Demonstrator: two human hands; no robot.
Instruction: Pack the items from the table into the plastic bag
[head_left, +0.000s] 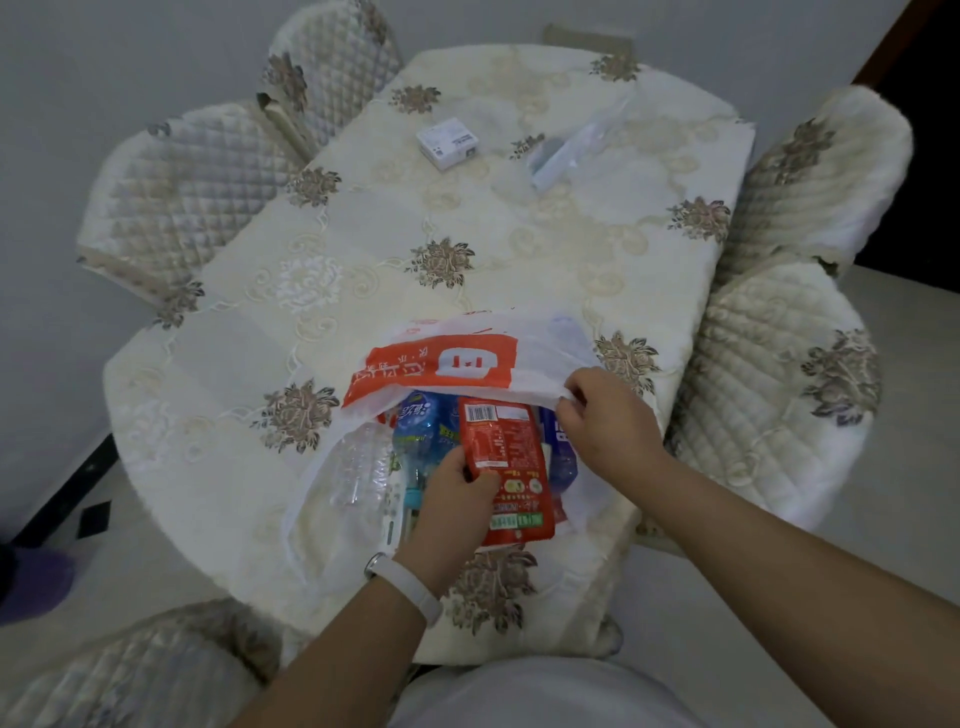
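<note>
view from above of a person's two hands at a white and orange plastic bag (457, 358) lying on a table (363, 249) covered with a cream flowered cloth. the right hand (608, 415) has its fingers curled round the bag's upper rim, holding the mouth open. the left hand (457, 499), with a white wristband (402, 582) on its wrist, pinches the left edge of a red packet (506, 452) between thumb and fingers. the packet lies between the two hands, its top end inside the bag's mouth and its lower end sticking out toward the person. just beyond the left hand, inside the bag, lie a blue bottle (418, 431) and a clear bottle (358, 467). well beyond both hands, on the far part of the table, sit a small white box (449, 141) and a clear plastic pouch (571, 150). quilted chairs (197, 182) stand around the table
</note>
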